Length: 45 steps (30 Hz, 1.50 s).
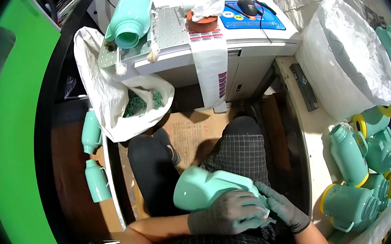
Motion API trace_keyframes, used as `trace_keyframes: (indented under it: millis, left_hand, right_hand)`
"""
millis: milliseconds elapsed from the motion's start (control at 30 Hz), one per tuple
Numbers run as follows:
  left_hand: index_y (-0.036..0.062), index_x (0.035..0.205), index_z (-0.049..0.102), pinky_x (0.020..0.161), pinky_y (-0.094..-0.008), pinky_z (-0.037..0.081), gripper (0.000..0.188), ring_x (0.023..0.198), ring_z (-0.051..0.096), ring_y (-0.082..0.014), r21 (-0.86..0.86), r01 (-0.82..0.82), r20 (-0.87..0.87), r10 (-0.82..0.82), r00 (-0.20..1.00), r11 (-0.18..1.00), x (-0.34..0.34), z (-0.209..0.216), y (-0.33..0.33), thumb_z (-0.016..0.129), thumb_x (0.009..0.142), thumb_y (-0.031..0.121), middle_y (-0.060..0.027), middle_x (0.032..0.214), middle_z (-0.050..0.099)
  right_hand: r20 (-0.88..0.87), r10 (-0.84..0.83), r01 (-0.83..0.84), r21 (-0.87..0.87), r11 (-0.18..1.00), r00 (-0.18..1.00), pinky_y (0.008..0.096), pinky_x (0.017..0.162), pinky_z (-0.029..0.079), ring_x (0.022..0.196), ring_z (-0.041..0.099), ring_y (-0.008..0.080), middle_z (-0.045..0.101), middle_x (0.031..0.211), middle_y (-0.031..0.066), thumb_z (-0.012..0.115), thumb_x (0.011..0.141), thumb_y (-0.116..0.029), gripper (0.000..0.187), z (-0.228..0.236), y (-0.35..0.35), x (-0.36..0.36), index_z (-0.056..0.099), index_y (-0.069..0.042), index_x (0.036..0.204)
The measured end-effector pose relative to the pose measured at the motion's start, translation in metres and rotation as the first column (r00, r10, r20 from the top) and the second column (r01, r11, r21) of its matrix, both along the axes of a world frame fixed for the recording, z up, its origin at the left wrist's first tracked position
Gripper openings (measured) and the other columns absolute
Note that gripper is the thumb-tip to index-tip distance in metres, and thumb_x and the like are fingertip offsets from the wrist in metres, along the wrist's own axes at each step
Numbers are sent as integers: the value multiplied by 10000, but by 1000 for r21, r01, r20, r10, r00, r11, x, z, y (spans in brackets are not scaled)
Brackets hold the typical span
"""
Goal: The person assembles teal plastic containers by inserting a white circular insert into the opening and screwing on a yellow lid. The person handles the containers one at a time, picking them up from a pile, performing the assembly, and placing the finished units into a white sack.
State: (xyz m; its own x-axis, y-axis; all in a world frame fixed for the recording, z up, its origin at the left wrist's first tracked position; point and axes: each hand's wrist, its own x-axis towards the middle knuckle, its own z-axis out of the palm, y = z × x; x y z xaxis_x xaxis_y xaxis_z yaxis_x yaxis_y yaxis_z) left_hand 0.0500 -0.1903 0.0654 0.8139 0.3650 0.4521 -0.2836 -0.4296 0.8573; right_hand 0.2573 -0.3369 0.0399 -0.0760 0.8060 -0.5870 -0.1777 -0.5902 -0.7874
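Observation:
A mint-green plastic thermos flask body [212, 187] with a handle lies sideways over my lap, its wide end to the left and slightly blurred. My left hand [231, 212], in a grey glove, is closed around its narrower end. My right hand [283, 208], gloved too, has its fingers curled in at that same end, by the handle. Whatever it grips there is hidden between the two hands. Under the flask is a dark checked apron [234, 153].
Ahead, a white worktable [174, 53] carries another flask body [130, 21], tape [202, 23] and a mouse [247, 7]. A white sack [108, 107] holds green scraps. Several flasks [349, 153] crowd the right ledge beside a large white bag [341, 59]. Two flask bodies [97, 180] lie left.

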Motion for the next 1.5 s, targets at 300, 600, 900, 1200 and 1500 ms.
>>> trace_keyframes:
  millis: [300,600,900,1200,1500]
  left_hand:
    - [-32,1023,694,780,-300,605,100,811,700,-147,-523,-677,-187,705,684,518,-102,38,37,719,931,-5,-91,920,720]
    - [-12,1034,721,670,-242,538,214,730,649,-93,-700,-680,-435,623,650,220,-153,-8,42,789,896,137,-37,852,702]
    - [29,872,671,654,-336,517,302,666,611,-171,80,-921,-843,520,142,382,-183,3,46,852,826,267,-83,758,644]
    - [27,1332,509,1102,-486,398,686,1248,539,-370,655,-748,143,953,265,110,-148,32,200,853,771,220,-187,1323,559]
    - [285,1386,531,1151,-520,371,605,1384,455,-328,928,-242,362,833,418,-282,-108,56,406,717,817,199,-57,1508,453]
  right_hand:
    - [173,-205,120,407,905,963,407,1161,412,1397,491,285,443,1563,205,898,794,-257,1150,-5,21,-78,172,51,1630]
    - [349,-172,-35,516,856,921,425,1098,475,1327,560,301,492,1506,219,930,736,-324,1218,-41,19,-109,181,47,1622]
    - [586,-90,-259,483,836,805,460,1062,505,1298,576,351,510,1448,247,886,722,-240,1162,-21,30,-106,194,8,1623]
    - [-179,-469,501,366,784,865,369,777,612,1067,674,248,547,1410,152,582,990,-535,845,18,71,-60,226,-125,1637]
    - [50,-710,366,830,420,702,442,1200,347,1459,405,302,331,1644,171,777,816,-246,1039,39,140,-23,205,-19,1653]
